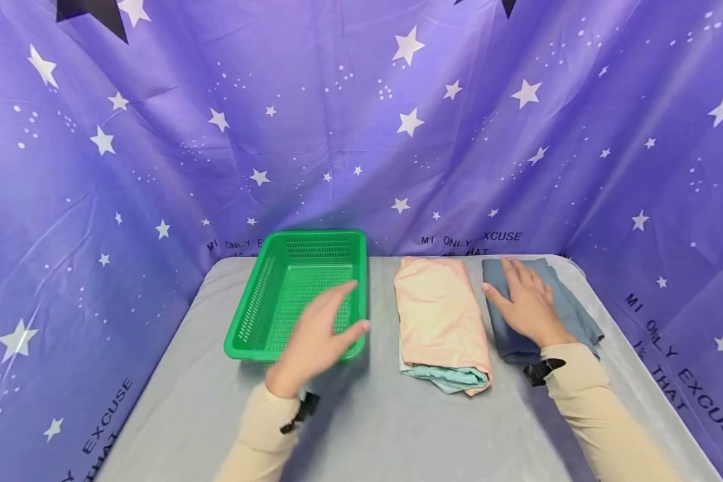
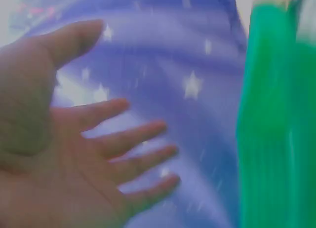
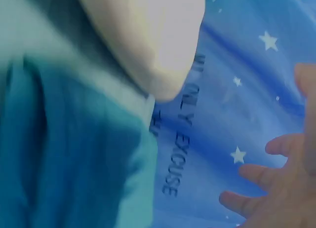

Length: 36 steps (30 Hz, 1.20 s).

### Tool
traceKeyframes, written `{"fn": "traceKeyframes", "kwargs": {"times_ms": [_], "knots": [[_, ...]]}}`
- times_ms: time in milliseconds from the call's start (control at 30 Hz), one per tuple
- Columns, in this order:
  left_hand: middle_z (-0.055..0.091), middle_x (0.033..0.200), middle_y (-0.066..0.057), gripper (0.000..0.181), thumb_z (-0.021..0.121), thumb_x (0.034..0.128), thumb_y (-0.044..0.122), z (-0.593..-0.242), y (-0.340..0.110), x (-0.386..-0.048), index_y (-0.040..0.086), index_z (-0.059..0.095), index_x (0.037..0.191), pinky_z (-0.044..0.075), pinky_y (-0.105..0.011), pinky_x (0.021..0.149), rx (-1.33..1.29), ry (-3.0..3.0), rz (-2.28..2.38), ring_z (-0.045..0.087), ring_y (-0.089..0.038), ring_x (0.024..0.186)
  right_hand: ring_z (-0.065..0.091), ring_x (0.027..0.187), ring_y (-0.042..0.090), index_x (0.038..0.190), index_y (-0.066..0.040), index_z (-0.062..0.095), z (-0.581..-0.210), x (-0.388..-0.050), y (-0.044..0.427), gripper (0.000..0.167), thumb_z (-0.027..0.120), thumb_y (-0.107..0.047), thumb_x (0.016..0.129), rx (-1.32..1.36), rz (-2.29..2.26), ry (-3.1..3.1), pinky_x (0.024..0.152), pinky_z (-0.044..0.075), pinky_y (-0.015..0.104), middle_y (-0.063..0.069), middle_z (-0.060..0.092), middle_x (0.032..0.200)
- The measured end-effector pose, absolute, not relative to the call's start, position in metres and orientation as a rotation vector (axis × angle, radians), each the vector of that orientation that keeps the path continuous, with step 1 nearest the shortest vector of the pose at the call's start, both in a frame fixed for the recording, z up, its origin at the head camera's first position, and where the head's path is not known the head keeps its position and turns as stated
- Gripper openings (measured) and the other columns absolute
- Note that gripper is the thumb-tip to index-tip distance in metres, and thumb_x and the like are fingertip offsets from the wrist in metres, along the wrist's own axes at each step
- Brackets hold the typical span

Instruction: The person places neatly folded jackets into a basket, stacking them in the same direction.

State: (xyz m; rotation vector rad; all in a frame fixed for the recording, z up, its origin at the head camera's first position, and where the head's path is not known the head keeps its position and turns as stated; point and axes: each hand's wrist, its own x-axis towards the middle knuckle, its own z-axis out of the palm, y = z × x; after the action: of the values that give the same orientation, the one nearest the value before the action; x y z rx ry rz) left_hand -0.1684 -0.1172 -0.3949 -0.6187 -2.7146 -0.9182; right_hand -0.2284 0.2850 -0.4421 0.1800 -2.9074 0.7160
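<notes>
A green plastic basket (image 1: pixel 235 345) with slotted walls stands on the left, its visible floor bare. My left hand (image 1: pixel 318 335) is over its near right corner, blurred, with fingers straight and thumb spread. In the left wrist view the left palm (image 2: pixel 64 164) holds nothing, and the basket's green wall (image 2: pixel 269 114) is at the right. A folded peach garment (image 1: pixel 440 308) lies right of the basket, with folded mint cloth (image 1: pixel 452 376) showing under its near end. Further right, my right hand (image 1: pixel 530 304) is over a folded dark blue garment (image 1: pixel 569 301), fingers extended; contact cannot be told.
The grey covered table (image 1: pixel 373 428) carries everything. A purple star-print curtain (image 1: pixel 313 134) closes in the back and both sides. Each wrist wears a black strap (image 1: pixel 542 371) over a beige sleeve (image 1: pixel 602 408). Grey surface separates the basket from the peach garment.
</notes>
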Motion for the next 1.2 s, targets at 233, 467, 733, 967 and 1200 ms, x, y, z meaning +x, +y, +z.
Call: {"fn": "traceKeyframes", "kwargs": {"times_ms": [233, 467, 733, 967, 1200], "knots": [[0.067, 0.136, -0.003, 0.044, 0.071, 0.0956, 0.023, -0.445, -0.055, -0.147, 0.016, 0.061, 0.138, 0.052, -0.042, 0.105, -0.69, -2.497, -1.395, 0.062, -0.021, 0.127, 0.022, 0.146, 0.06, 0.163, -0.003, 0.018, -0.458, -0.22, 0.259, 0.08, 0.051, -0.046, 0.105, 0.196, 0.926, -2.837, 0.111, 0.017, 0.079, 0.034, 0.024, 0.162], [0.059, 0.142, -0.006, 0.05, 0.066, 0.0967, 0.033, -0.489, -0.013, -0.164, 0.017, 0.055, 0.143, 0.051, -0.048, 0.102, -0.327, -2.605, -1.455, 0.06, -0.03, 0.125, 0.026, 0.148, 0.055, 0.161, 0.002, 0.02, -0.476, -0.218, 0.247, 0.078, 0.054, -0.04, 0.105, 0.058, 1.153, -2.844, 0.117, 0.026, 0.069, 0.034, 0.026, 0.162], [0.05, 0.15, -0.025, 0.075, 0.064, 0.0959, 0.035, -0.513, 0.008, -0.195, 0.004, 0.034, 0.157, 0.046, -0.057, 0.109, 0.03, -2.696, -1.666, 0.052, -0.043, 0.135, 0.034, 0.147, 0.05, 0.162, 0.004, 0.009, -0.5, -0.211, 0.235, 0.081, 0.053, -0.033, 0.105, -0.137, 1.506, -2.839, 0.12, 0.031, 0.062, 0.035, 0.027, 0.161], [0.048, 0.154, -0.023, 0.081, 0.067, 0.096, 0.037, -0.521, 0.021, -0.218, 0.008, 0.026, 0.16, 0.044, -0.052, 0.114, 0.208, -2.547, -2.044, 0.05, -0.038, 0.14, 0.032, 0.15, 0.043, 0.164, -0.003, -0.004, -0.523, -0.215, 0.233, 0.09, 0.055, -0.036, 0.105, -0.263, 1.93, -2.669, 0.121, 0.031, 0.055, 0.03, 0.021, 0.165], [0.06, 0.139, -0.016, 0.067, 0.07, 0.0928, 0.039, -0.53, 0.023, -0.231, 0.006, 0.048, 0.147, 0.05, -0.045, 0.105, 0.246, -2.479, -2.168, 0.061, -0.028, 0.123, 0.044, 0.14, 0.033, 0.164, -0.006, 0.008, -0.538, -0.223, 0.242, 0.081, 0.053, -0.041, 0.106, -0.342, 2.169, -2.532, 0.103, 0.045, 0.03, 0.024, 0.031, 0.162]]}}
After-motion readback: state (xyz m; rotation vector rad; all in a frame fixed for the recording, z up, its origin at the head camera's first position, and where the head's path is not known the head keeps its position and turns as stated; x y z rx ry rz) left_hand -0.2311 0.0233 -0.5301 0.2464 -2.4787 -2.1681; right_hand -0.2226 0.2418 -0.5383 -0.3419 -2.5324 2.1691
